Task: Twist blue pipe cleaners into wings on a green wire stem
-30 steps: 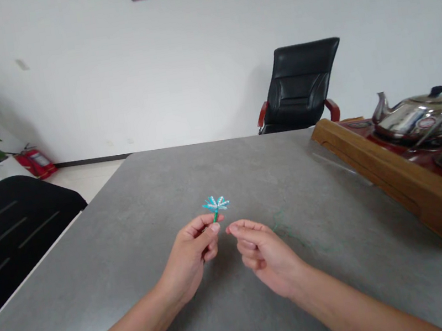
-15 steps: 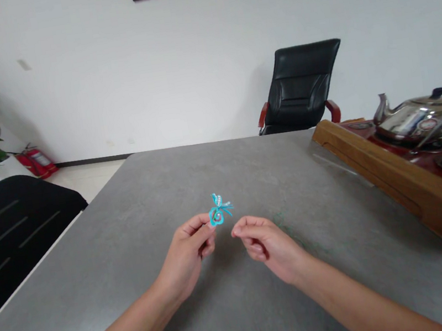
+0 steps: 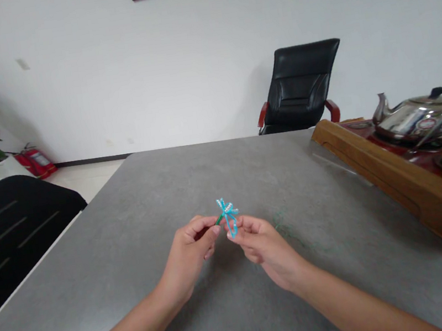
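A small light-blue craft flower (image 3: 228,210) with white dotted petals and a short green stem is held up above the grey table. My left hand (image 3: 190,251) pinches the green stem between thumb and forefinger. From the other side, my right hand (image 3: 262,243) has its thumb and forefinger closed on a blue curled loop that hangs below the petals. The lower end of the stem is hidden by my left fingers.
Thin green thread (image 3: 284,227) lies loose on the grey table (image 3: 205,173) just beyond my right hand. A wooden tea tray (image 3: 400,182) with a steel kettle (image 3: 418,114) stands at the right. Behind the table is a black chair (image 3: 303,85); another black chair (image 3: 21,225) is at the left.
The flower has turned, so its green stem now shows and the blue loop points downward. My right hand has come in from beside it and taken hold of that loop.
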The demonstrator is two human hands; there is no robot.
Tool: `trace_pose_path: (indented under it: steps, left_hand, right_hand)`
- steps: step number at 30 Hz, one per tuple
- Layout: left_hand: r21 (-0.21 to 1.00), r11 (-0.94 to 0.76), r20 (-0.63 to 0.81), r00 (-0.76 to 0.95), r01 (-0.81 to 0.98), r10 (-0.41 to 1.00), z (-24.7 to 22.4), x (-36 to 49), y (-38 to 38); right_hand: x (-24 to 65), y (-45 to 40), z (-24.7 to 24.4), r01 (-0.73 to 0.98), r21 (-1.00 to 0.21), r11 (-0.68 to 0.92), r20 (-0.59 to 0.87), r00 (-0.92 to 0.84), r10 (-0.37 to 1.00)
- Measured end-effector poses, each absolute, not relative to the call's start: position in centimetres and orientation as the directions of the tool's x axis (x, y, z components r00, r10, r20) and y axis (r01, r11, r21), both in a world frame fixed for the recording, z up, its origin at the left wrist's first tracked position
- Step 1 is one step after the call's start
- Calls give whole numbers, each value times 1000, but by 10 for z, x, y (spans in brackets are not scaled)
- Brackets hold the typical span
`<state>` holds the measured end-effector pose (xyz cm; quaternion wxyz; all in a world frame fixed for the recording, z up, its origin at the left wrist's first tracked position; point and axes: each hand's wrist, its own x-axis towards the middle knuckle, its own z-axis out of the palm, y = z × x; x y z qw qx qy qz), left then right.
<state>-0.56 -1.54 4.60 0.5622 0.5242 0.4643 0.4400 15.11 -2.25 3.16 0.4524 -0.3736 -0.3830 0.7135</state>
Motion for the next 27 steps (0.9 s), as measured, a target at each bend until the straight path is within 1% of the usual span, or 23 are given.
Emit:
trace_pose_path:
  steps: [3,7,10,13,19,22,24,27]
  left_hand:
    - [997,80,-79,168,2,983,45,-5,-15]
    - [995,98,-95,176,-8,980,43,-5,-14]
    - [992,121,-113,183,-35,977,44,-4,-15]
    - [990,136,-126,169,-48,978,46,-3,-15]
    - [995,101,-104,161,23,982,44,-4,-15]
    - [994,88,-97,172,57,980,43,-4,-16]
    - [995,66,-78,177,68,981,43,-3,-17]
    - [995,37,-54,195,92,979,43,-3,-17]
  right_hand:
    - [153,-23,32,-424,-836,-347,-231,-302,925]
    - [153,-23,33,-471,-786,-401,-240,-365,900]
    - [153,-23,34,-485,-771,-412,-230,-390,891]
    - [154,-23,34,-499,-768,-400,-223,-378,899]
    - [152,-26,34,-517,-731,-445,-266,-385,884]
    - [152,-25,32,-543,-707,-453,-261,-395,881]
    - [154,-22,31,-571,-677,-464,-260,-405,877]
    - [156,-19,30,-580,-617,-533,-281,-470,837]
